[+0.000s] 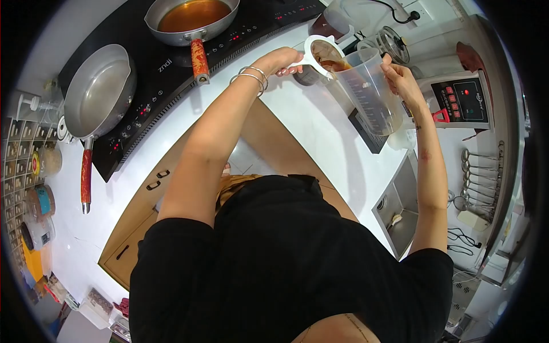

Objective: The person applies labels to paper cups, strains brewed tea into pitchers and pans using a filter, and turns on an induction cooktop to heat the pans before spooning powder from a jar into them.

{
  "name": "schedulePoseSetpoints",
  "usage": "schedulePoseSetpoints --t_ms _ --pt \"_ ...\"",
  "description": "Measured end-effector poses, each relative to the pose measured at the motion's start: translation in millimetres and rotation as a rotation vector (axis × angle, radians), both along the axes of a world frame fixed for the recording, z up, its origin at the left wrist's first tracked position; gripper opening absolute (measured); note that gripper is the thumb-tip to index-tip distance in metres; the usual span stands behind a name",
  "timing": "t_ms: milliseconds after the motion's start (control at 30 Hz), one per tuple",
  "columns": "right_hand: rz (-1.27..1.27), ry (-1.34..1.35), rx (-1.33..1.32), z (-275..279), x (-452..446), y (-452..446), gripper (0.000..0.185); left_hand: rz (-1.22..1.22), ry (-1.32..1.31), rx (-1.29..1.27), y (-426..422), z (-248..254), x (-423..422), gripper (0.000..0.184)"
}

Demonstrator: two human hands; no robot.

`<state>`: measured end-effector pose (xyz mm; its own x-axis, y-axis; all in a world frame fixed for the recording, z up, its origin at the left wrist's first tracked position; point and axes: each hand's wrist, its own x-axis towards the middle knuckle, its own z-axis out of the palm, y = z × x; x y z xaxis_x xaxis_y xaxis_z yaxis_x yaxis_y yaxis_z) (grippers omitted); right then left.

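My left hand [280, 60] is closed round the white handle of a strainer [309, 57], with bracelets on that wrist. Dark brown matter shows in the strainer's mesh. Under it stands a container [307, 76], mostly hidden by the strainer and my hand. My right hand [401, 84] grips the handle side of a clear measuring jug [369, 91]. The jug is tilted, its mouth at the strainer's right edge. Brown liquid shows at its lip; whether it is flowing I cannot tell.
On the black cooktop [166, 94] are a saucepan of amber liquid [194, 16] and another saucepan [100, 91], red handles jutting over the counter. A sink [400, 206] lies right, below a control-panel machine [462, 100]. Several measuring spoons [480, 177] hang there; jars [43, 200] stand left.
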<state>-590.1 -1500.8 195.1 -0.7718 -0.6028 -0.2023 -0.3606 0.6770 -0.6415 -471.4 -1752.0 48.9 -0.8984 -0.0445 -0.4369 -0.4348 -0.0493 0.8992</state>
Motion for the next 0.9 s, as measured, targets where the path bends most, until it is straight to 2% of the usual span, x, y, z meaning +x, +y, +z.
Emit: schedulePoseSetpoints --t_ms 333,567,667,700,833,900 --pt "-0.027 -0.012 -0.051 -9.8 -3.3 11.2 0.037 -0.022 0.017 -0.022 -0.9 -0.1 -1.1 0.036" --pt "-0.089 -0.225 -0.232 -30.6 7.6 36.9 0.035 0.008 -0.005 0.013 2.2 -2.3 -1.4 0.035" --pt "-0.108 -0.404 -0.469 -55.7 14.2 60.6 0.032 0.037 -0.039 0.041 3.0 -1.1 0.7 0.036" --pt "-0.114 -0.406 -0.480 -66.5 18.5 67.9 0.032 0.037 -0.054 0.058 2.5 -2.4 0.8 0.037" --pt "-0.140 -0.517 -0.891 -112.3 52.8 94.2 0.030 0.020 -0.042 0.047 3.2 -9.9 -2.6 0.039" --pt "-0.109 -0.456 -1.036 -138.2 72.4 100.5 0.029 0.084 -0.100 0.057 5.1 -10.7 -2.8 0.039"
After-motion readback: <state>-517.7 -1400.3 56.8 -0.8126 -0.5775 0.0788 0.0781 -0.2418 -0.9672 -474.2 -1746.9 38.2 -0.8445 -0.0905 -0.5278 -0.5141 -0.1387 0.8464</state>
